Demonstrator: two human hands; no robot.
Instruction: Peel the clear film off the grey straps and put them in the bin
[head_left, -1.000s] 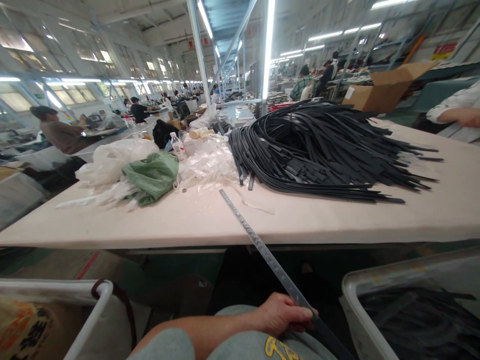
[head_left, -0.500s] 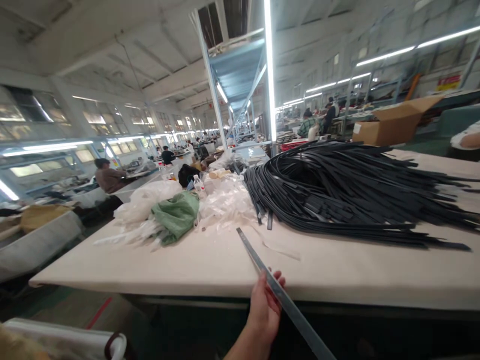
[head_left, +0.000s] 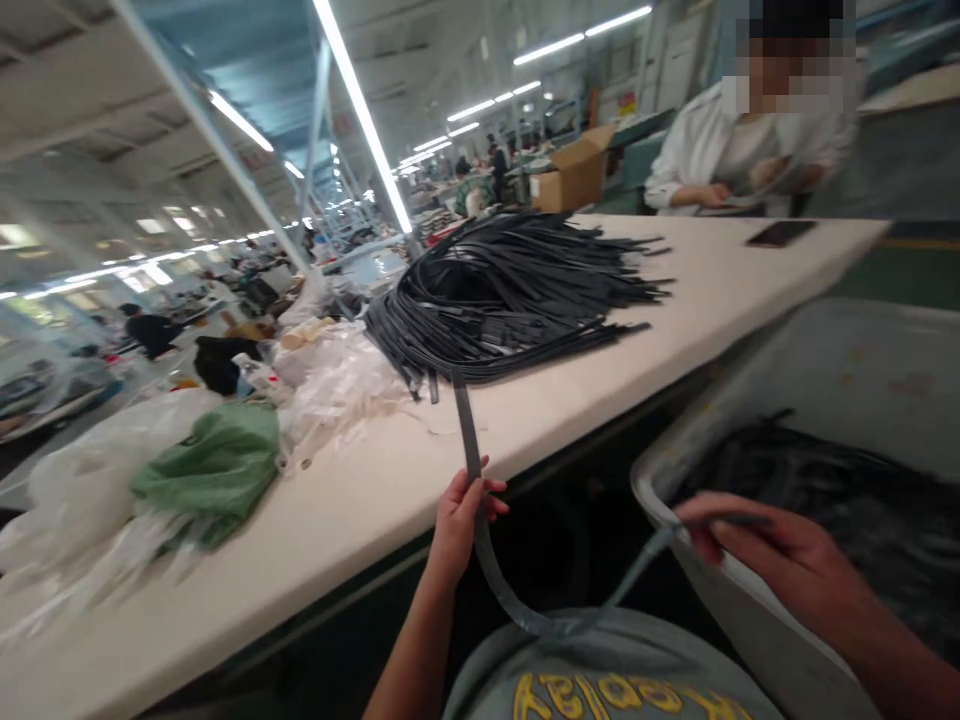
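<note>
A long dark strap (head_left: 495,570) hangs in a loop between my two hands in front of my shirt. My left hand (head_left: 461,510) pinches it near the table's front edge, and its upper end reaches toward the pile. At the right, my right hand (head_left: 765,550) grips the strap's other end above the rim of a grey bin (head_left: 847,340). Inside the bin lie more black strips (head_left: 817,480), partly hidden by my right hand. A large curved pile of black straps (head_left: 510,290) rests on the table, just beyond my left hand.
The pale table (head_left: 360,510) runs diagonally across. A green cloth bag (head_left: 214,470) and clear plastic bags (head_left: 337,385) lie at its left. A dark phone (head_left: 780,234) is near the far right end, where a person in a white top (head_left: 750,160) works. A cardboard box (head_left: 574,175) stands behind.
The view has swung right, bringing the bin and the person in white into sight. My right hand has appeared holding the strap's end, and the strap has bent from straight into a loop.
</note>
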